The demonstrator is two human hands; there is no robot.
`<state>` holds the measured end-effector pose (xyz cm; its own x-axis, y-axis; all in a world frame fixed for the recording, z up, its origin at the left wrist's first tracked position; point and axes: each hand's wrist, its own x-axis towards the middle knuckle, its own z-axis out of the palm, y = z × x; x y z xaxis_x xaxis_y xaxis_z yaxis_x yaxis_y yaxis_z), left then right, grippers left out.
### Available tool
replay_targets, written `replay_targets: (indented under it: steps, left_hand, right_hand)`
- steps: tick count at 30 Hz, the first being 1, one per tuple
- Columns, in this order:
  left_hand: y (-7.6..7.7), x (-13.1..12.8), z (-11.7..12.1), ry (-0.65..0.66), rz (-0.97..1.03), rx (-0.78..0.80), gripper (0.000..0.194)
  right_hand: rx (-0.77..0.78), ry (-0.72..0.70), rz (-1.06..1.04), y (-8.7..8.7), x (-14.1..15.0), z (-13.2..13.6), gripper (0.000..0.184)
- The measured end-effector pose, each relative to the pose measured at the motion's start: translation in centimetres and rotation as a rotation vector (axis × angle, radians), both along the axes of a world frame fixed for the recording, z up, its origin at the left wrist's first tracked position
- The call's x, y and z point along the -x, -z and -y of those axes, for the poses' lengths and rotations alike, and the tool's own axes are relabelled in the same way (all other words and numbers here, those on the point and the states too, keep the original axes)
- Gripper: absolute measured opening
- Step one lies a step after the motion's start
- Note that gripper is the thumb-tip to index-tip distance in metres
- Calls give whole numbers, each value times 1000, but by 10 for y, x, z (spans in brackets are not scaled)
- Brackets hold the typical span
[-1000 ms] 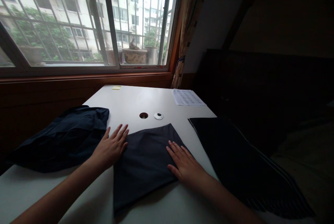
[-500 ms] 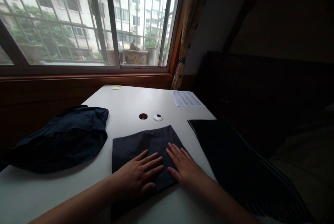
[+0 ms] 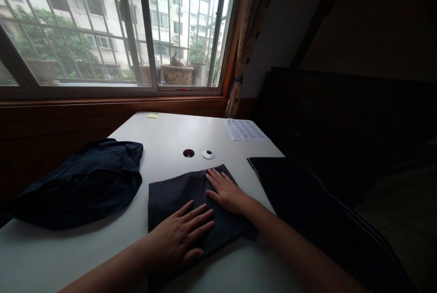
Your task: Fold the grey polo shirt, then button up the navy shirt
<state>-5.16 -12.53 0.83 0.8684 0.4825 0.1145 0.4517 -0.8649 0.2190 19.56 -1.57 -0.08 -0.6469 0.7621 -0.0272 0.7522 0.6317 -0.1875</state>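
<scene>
A dark folded cloth garment lies flat on the white table, its exact kind not plain. My left hand rests palm down on its lower middle, fingers spread. Higher up, near the garment's far right corner, my right hand lies flat with its fingers stretched out. Neither hand grips anything. Part of the garment is hidden under my hands and forearms.
To the left lies a crumpled dark blue cloth. A black folded cloth with light edging covers the table's right side. Farther back are a cable hole, its round cover, printed sheets and a yellow note.
My right hand has moved up and a little left across the garment, toward its far edge. A right-hand corner of the garment now shows beside my forearm. My left hand has barely moved.
</scene>
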Motion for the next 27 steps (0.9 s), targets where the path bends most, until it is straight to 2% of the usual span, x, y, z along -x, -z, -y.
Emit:
replay_targets:
  steps: [11, 18, 27]
  left_hand:
    - [-10, -1, 5, 26, 19, 64, 71]
    - [-15, -1, 6, 34, -1, 139, 68]
    - [-13, 1, 6, 40, 40, 89, 69]
  right_hand:
    - [29, 38, 8, 13, 8, -83, 71]
    - [42, 107, -5, 17, 7, -117, 67]
    - [19, 202, -127, 30, 1, -149, 60]
